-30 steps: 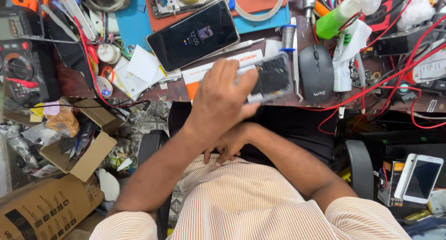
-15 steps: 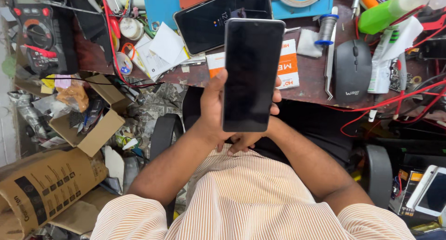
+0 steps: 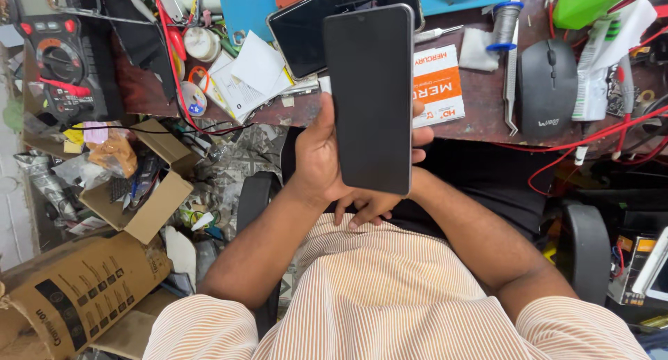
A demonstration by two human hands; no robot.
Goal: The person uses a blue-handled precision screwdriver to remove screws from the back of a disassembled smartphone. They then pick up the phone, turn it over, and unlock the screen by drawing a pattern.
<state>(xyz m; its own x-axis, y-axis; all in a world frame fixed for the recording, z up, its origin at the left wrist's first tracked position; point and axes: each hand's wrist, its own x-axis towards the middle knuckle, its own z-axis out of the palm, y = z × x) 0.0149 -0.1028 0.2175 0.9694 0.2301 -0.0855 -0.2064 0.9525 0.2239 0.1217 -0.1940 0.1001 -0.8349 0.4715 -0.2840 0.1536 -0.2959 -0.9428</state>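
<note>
Currently holding a dark smartphone (image 3: 369, 99) upright in front of the chest, screen blank and facing the camera, well above the worktop (image 3: 480, 102). Gripping it with the left hand (image 3: 321, 161): thumb along the left edge, fingers (image 3: 419, 134) wrapping round the right edge from behind. Resting the right hand (image 3: 369, 208) low behind the phone's bottom end, fingers loosely curled and pointing down; cannot tell whether touching the phone. Judging the step as a visual check of the screen face. Judging the next move as calling for a steady two-handed hold, keeping the glass away from the worktop edge. Lying further off on the worktop: a second, larger dark device (image 3: 306, 26) just behind the held phone, an orange-and-white box (image 3: 437, 81) beside it, a black mouse (image 3: 548, 85) to the right, a multimeter (image 3: 59, 60) far left.
</note>
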